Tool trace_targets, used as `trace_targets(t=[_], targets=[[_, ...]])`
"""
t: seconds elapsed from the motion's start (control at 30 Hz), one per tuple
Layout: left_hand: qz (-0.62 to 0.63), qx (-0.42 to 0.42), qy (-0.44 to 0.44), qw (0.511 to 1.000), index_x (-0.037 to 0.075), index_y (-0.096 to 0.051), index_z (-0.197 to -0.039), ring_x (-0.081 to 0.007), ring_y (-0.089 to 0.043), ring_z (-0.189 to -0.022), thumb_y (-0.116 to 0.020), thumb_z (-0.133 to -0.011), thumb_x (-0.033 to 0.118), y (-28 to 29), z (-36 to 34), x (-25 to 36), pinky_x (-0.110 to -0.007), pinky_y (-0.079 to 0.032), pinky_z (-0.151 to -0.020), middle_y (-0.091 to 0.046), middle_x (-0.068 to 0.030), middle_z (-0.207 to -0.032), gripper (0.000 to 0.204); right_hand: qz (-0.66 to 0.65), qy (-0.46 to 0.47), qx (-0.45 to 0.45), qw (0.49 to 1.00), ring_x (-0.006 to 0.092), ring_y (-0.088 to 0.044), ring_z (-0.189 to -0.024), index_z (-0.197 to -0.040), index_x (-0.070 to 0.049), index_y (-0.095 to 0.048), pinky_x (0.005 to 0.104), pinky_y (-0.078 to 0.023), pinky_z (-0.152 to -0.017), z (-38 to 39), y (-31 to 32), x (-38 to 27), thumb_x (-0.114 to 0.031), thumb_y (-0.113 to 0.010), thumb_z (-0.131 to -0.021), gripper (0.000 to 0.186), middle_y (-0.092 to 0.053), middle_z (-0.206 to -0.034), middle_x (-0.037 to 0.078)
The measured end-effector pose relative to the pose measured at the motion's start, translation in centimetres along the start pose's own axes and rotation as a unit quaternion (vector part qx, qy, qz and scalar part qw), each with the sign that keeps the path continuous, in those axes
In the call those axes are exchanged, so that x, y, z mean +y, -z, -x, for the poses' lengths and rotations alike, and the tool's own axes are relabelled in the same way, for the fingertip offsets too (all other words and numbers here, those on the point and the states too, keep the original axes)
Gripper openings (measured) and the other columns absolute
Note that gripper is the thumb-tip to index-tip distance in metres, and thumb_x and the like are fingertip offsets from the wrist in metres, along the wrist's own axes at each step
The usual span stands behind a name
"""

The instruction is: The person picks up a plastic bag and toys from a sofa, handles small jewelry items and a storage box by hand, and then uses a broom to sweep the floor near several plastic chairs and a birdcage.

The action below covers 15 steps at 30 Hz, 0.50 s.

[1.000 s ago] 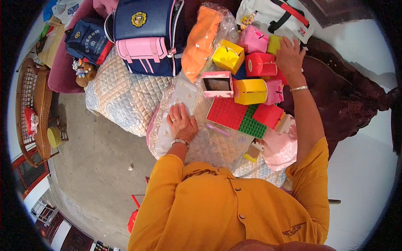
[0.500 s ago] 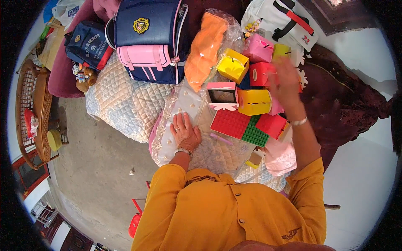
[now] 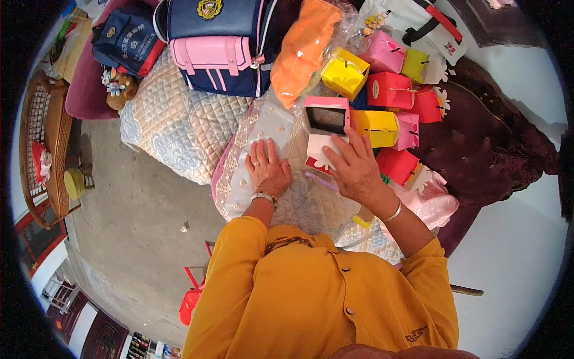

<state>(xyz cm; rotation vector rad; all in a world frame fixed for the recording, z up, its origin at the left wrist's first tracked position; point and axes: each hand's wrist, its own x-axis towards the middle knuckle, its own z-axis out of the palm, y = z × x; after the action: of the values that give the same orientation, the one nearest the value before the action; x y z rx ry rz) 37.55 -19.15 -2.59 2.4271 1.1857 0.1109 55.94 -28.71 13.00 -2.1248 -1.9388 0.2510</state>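
Note:
My left hand [image 3: 268,175] lies flat on the lace-edged clear cover [image 3: 230,190], fingers stretched out and holding nothing. Over on the right, my right hand [image 3: 359,170] is spread above the building-block baseplate [image 3: 315,166], hiding most of its red and green surface. Its fingertips reach a small pink box [image 3: 326,101] that is open, with a dark inside. The box's pale flap [image 3: 318,145] is folded out toward me, beside my right thumb; whether the thumb presses it I cannot tell. Against the right fingers stands a yellow box [image 3: 376,127].
Several small boxes, including a red one [image 3: 390,90] and a yellow one [image 3: 345,73], cluster behind. An orange item in clear plastic [image 3: 302,51] and a navy-pink schoolbag [image 3: 212,57] lie farther left. A purple stick [image 3: 321,180] rests near the baseplate.
My right hand has come left and nearer from the far right boxes to the open pink box. More of that box's pale flap shows now. My left hand stays flat.

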Motion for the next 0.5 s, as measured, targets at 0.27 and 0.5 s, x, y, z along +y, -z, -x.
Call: trace_targets(t=[0.27, 0.5], targets=[[0.006, 0.009, -0.013, 1.0, 0.0, -0.031, -0.137, -0.0391, -0.025, -0.132, -0.052, -0.08, 0.028, 0.2, 0.1, 0.0, -0.055, -0.016, -0.106, -0.032, -0.0232, -0.138, 0.067, 0.114, -0.013, -0.033, 0.993, 0.0328, -0.038, -0.124, -0.115, -0.007, -0.055, 0.0589, -0.032, -0.091, -0.3, -0.2, -0.6, -0.024, -0.073, -0.07, 0.052, -0.049, -0.125, 0.013], [0.01, 0.026, -0.02, 0.999, 0.001, -0.032, -0.137, -0.0384, -0.026, -0.131, -0.053, -0.079, 0.031, 0.3, 0.3, -0.2, -0.057, -0.018, -0.104, -0.034, -0.0221, -0.136, 0.068, 0.045, -0.074, -0.051, 0.995, 0.0333, -0.03, -0.132, -0.124, -0.007, -0.05, 0.0602, -0.024, -0.102, -0.2, 0.8, -2.3, -0.02, -0.073, -0.069, 0.061, -0.044, -0.134, 0.012]])
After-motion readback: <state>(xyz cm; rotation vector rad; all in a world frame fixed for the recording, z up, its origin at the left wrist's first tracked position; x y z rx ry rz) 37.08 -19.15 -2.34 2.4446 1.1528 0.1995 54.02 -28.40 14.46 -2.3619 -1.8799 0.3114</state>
